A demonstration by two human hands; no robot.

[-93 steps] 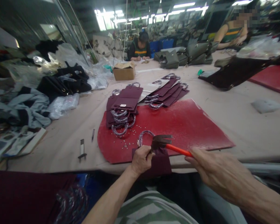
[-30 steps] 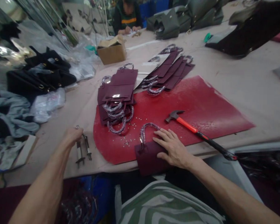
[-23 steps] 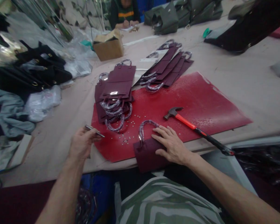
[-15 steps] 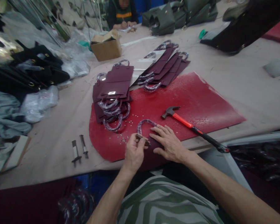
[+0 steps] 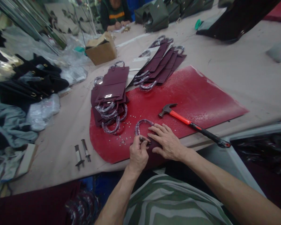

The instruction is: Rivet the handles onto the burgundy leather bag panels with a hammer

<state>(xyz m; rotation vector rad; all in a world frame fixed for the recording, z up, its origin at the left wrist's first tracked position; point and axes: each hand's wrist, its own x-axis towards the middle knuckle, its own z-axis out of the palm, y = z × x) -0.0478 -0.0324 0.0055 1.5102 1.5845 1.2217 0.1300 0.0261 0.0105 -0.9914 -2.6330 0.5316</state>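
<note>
My left hand (image 5: 139, 153) is closed around a small dark metal tool (image 5: 144, 140), close to one end of a plastic-wrapped handle loop (image 5: 137, 125). Spread flat, my right hand (image 5: 166, 142) presses on a maroon leather piece (image 5: 155, 157) beside the loop's other end. The piece lies on a red mat (image 5: 140, 107), partly hidden by my hands. A claw hammer (image 5: 184, 120) with a red and black handle rests to the right of the loop. Small pale bits (image 5: 123, 140) are scattered left of my left hand.
Maroon panels with wrapped handles are stacked on the left (image 5: 113, 86) and farther back (image 5: 164, 62). Two metal tools (image 5: 85, 150) lie left of the mat. Beyond are a cardboard box (image 5: 101, 51), black bags (image 5: 32, 82), green bags (image 5: 154, 15) and a seated person (image 5: 114, 15).
My left hand has turned slightly, its fingers still round the metal tool. The camera view has shifted a little. My right hand remains spread on the maroon piece.
</note>
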